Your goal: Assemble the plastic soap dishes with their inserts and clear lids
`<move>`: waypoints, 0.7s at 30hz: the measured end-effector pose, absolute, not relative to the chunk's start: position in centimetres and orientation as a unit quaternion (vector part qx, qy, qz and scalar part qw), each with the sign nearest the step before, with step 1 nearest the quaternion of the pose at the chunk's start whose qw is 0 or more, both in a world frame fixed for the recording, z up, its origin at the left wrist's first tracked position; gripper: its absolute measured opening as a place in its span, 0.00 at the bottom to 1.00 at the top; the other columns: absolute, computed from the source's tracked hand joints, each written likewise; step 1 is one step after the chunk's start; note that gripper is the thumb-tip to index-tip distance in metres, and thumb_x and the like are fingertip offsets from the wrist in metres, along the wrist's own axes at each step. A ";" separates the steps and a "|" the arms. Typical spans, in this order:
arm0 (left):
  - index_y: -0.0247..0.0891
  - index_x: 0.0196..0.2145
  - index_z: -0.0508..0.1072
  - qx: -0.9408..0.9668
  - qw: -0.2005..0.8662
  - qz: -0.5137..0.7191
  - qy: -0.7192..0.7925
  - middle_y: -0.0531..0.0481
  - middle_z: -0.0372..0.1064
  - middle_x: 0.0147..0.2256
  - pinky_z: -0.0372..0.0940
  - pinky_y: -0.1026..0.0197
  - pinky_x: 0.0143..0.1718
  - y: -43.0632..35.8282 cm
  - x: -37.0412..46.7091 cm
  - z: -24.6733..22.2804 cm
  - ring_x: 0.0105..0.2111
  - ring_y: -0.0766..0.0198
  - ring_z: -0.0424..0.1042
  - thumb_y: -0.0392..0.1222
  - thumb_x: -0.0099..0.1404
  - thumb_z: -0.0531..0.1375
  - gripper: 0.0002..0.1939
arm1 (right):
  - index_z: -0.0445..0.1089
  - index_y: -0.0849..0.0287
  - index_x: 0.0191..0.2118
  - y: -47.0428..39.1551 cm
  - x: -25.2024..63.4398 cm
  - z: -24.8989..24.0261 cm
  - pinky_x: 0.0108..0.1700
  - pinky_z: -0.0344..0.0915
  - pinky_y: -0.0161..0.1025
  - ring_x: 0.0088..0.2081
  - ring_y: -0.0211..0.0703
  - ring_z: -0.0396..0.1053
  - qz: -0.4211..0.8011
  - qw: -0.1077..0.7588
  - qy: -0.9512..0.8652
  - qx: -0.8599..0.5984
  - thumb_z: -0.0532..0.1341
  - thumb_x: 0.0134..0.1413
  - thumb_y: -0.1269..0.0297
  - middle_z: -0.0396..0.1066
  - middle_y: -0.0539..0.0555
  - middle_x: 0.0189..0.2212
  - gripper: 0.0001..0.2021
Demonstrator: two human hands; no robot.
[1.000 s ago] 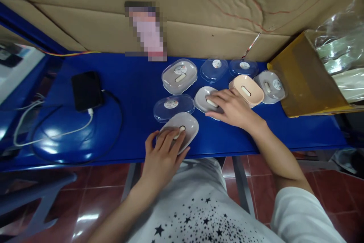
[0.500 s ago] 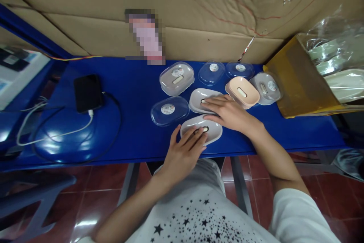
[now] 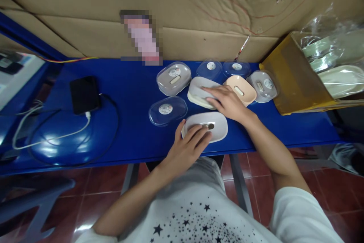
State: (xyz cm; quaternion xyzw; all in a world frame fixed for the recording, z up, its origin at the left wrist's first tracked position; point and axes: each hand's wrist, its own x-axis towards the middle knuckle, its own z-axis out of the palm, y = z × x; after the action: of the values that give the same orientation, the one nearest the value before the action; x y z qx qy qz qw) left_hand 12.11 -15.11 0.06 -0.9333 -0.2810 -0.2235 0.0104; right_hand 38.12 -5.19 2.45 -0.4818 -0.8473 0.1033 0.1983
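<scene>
My left hand (image 3: 188, 146) rests on the near light-grey soap dish tray (image 3: 220, 126), thumb at its left rim and fingers bent around its slot, which shows dark. My right hand (image 3: 230, 102) holds the farther light-grey soap dish tray (image 3: 203, 83), thumb and forefinger parted along its near side. That tray sits askew over a cream base (image 3: 198, 101), its slot out of sight. Close by are a peach soap dish (image 3: 246, 87), a lidded grey soap dish (image 3: 174, 80) and a second lidded one (image 3: 263, 89). A clear lid (image 3: 167, 116) lies left of the trays.
Two more clear lids (image 3: 209, 70) lie at the back of the blue table (image 3: 133, 121). On the right, a cardboard box (image 3: 295, 83) holds plastic-wrapped pieces. A black device (image 3: 84, 95) with cables (image 3: 71, 133) lies on the left. Brown cardboard (image 3: 199, 19) lines the back.
The near tray has shifted right under my left hand. The farther tray has tilted and moved on its base, showing the cream edge. The view has turned slightly.
</scene>
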 end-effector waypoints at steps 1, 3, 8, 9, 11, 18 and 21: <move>0.38 0.62 0.76 -0.937 0.017 -0.211 -0.278 0.42 0.76 0.62 0.43 0.29 0.78 -14.6 12.2 0.3 0.64 0.50 0.70 0.30 0.78 0.58 0.18 | 0.68 0.52 0.71 -5.1 38.2 2.5 0.65 0.66 0.58 0.62 0.58 0.75 0.103 0.217 -0.837 -0.491 0.53 0.78 0.54 0.76 0.59 0.64 0.23; 0.38 0.62 0.75 -0.944 0.022 -0.186 -0.271 0.39 0.74 0.63 0.52 0.29 0.75 -13.4 12.6 0.7 0.65 0.48 0.70 0.29 0.77 0.57 0.20 | 0.68 0.52 0.71 -4.9 38.5 2.5 0.64 0.67 0.58 0.61 0.58 0.75 0.093 0.246 -0.819 -0.511 0.51 0.79 0.51 0.76 0.59 0.64 0.24; 0.39 0.64 0.74 -0.952 0.033 -0.202 -0.229 0.34 0.67 0.68 0.65 0.34 0.68 -10.0 14.5 1.1 0.67 0.42 0.69 0.27 0.75 0.58 0.24 | 0.67 0.51 0.71 -4.0 40.1 2.9 0.70 0.58 0.61 0.68 0.60 0.67 -0.015 0.236 -0.792 -0.563 0.50 0.78 0.53 0.72 0.58 0.68 0.24; 0.39 0.65 0.73 -0.951 0.036 -0.210 -0.224 0.34 0.65 0.69 0.64 0.34 0.68 -9.4 14.8 1.3 0.68 0.42 0.68 0.27 0.75 0.58 0.24 | 0.66 0.52 0.71 -3.9 40.4 3.1 0.70 0.56 0.63 0.70 0.61 0.64 -0.046 0.221 -0.780 -0.584 0.50 0.78 0.55 0.69 0.59 0.70 0.24; 0.41 0.66 0.72 -0.949 0.033 -0.217 -0.227 0.34 0.64 0.70 0.63 0.36 0.69 -8.2 15.0 2.0 0.68 0.43 0.67 0.28 0.76 0.56 0.25 | 0.66 0.55 0.71 -3.9 41.1 3.7 0.69 0.55 0.66 0.70 0.65 0.62 -0.090 0.183 -0.749 -0.631 0.51 0.77 0.57 0.66 0.62 0.71 0.24; 0.42 0.68 0.69 -0.874 -0.007 -0.211 -0.437 0.34 0.63 0.69 0.61 0.32 0.67 -0.9 11.2 4.2 0.68 0.34 0.64 0.45 0.77 0.60 0.24 | 0.71 0.62 0.64 -5.5 42.7 4.8 0.61 0.64 0.67 0.59 0.74 0.72 -0.024 -0.026 -0.675 -0.737 0.62 0.69 0.49 0.75 0.71 0.59 0.26; 0.40 0.68 0.68 -0.853 -0.019 -0.179 -0.489 0.34 0.64 0.67 0.66 0.34 0.62 1.2 9.6 3.6 0.65 0.32 0.66 0.52 0.77 0.61 0.27 | 0.71 0.57 0.65 -5.8 42.9 5.0 0.58 0.67 0.61 0.60 0.71 0.73 0.006 -0.035 -0.707 -0.706 0.61 0.69 0.55 0.75 0.67 0.62 0.24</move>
State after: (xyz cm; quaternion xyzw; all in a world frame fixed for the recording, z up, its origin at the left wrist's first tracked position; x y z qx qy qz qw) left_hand 9.64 1.24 3.57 -0.8535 -0.4890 -0.1793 -0.0189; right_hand 42.86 -5.79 5.04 -0.7065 -0.7069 0.0056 -0.0348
